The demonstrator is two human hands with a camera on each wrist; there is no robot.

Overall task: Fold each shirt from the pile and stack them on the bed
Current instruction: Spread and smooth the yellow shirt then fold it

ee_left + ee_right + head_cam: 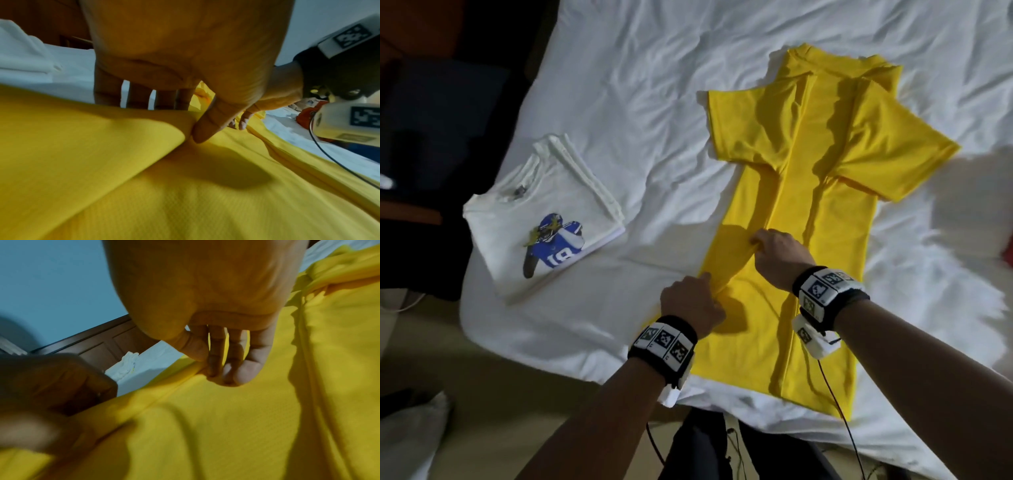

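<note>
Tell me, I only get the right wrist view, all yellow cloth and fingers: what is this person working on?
Observer: A yellow shirt spread on a white bed. The right hand pinches a raised fold along its left side.
Visitor: Is that dark blur at my left the other hand?
Observer: Yes, the left hand. Its wrist view shows the thumb pressing the same fold against the fingers.
Visitor: Any shirts finished already?
Observer: A folded white shirt with a blue football-player print lies left of the yellow one, on top of more folded white cloth.
</note>
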